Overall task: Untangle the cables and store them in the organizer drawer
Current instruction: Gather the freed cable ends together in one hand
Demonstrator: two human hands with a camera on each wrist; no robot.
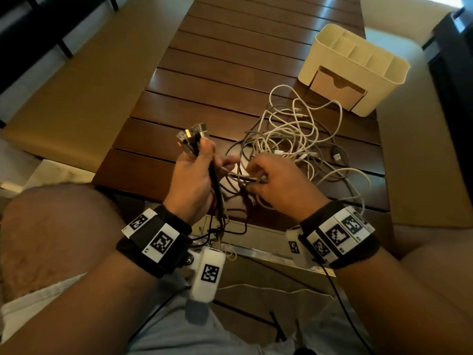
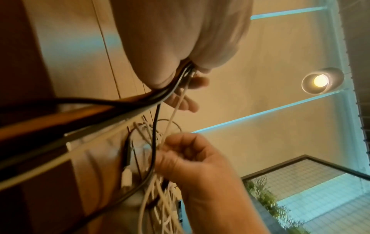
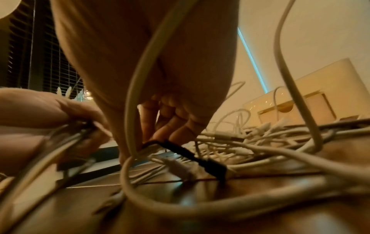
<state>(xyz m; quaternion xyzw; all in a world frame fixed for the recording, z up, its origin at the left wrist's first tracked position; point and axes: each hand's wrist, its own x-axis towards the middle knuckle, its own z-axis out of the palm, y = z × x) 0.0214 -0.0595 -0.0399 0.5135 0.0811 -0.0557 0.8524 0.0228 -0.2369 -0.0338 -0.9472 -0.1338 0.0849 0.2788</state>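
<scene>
Left hand (image 1: 194,178) grips a cable bundle (image 1: 190,139) over the table (image 1: 217,80) edge; right hand (image 1: 279,183) pinches tangled cables (image 1: 294,129) near the organizer (image 1: 358,60).

Left hand (image 1: 193,180) raised above table edge (image 1: 158,196), thumb up, fingers curled around bundle (image 1: 202,147) of cable ends. Right hand (image 1: 279,180) just beside it over the same edge, knuckles up, fingertips (image 3: 160,131) pinching a thin cable (image 1: 243,176). Marker-tagged bands on both wrists.

Right hand (image 1: 276,180) fingers hidden – cable tangle (image 1: 294,134) strands indistinguishable.
</scene>
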